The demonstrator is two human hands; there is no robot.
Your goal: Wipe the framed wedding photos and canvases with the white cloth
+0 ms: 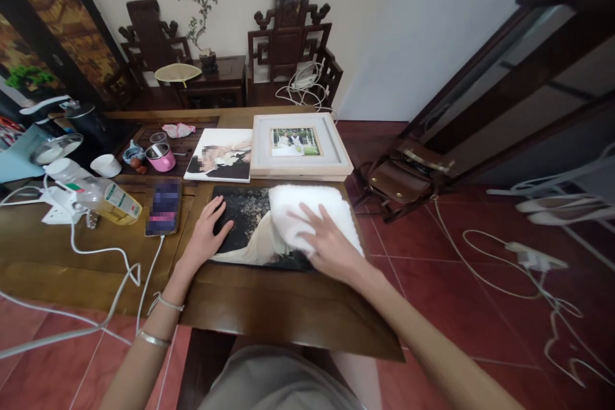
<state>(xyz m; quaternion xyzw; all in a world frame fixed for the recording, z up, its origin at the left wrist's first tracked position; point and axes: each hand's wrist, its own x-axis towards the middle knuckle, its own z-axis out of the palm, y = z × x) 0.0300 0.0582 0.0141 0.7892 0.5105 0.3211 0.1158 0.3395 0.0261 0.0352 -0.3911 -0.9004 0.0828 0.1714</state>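
Observation:
A dark photo print [245, 214] lies flat on the wooden table [269, 307] in front of me. My left hand [207, 230] rests on the print's left edge, fingers spread and flat. My right hand [323, 240] presses down on a white cloth [307, 208] that covers the print's right part, fingers stretched out over the cloth.
Behind the print lie an unframed photo [222, 155] and a white framed photo [298, 144]. A phone [163, 207] on a white cable, a plastic bottle [108, 198], a pink cup [161, 157] and a white bowl [106, 165] stand at the left. A brown bag [401, 176] and cables lie on the red floor at the right.

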